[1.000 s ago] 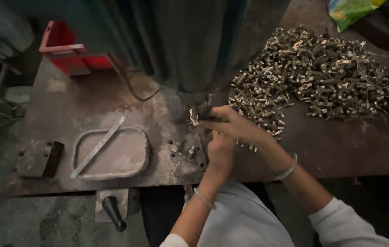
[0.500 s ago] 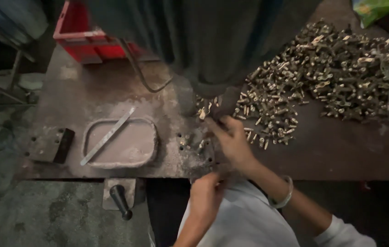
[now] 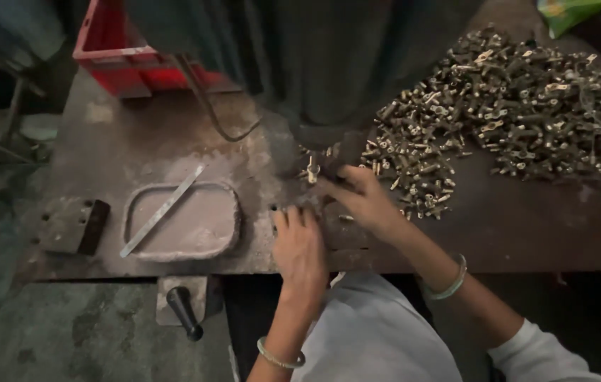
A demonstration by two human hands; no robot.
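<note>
My right hand (image 3: 363, 199) reaches under the dark machine head (image 3: 329, 71) and pinches a small brass part (image 3: 310, 171) at its base. My left hand (image 3: 299, 244) lies flat on the worn metal table (image 3: 145, 141) just in front of the machine, fingers together, with nothing visibly held. A big heap of small brass parts (image 3: 505, 106) covers the table to the right of my right hand. Both wrists wear thin bangles.
A shallow grey tray (image 3: 223, 233) with a flat metal strip (image 3: 162, 210) across it sits left of my hands. A dark metal block (image 3: 73, 225) lies further left. A red bin (image 3: 127, 53) stands at the back left. A black handle (image 3: 184, 313) sticks out below the table edge.
My left hand has come up from my lap onto the table in front of the machine. My right hand has stayed at the machine base with the small part.
</note>
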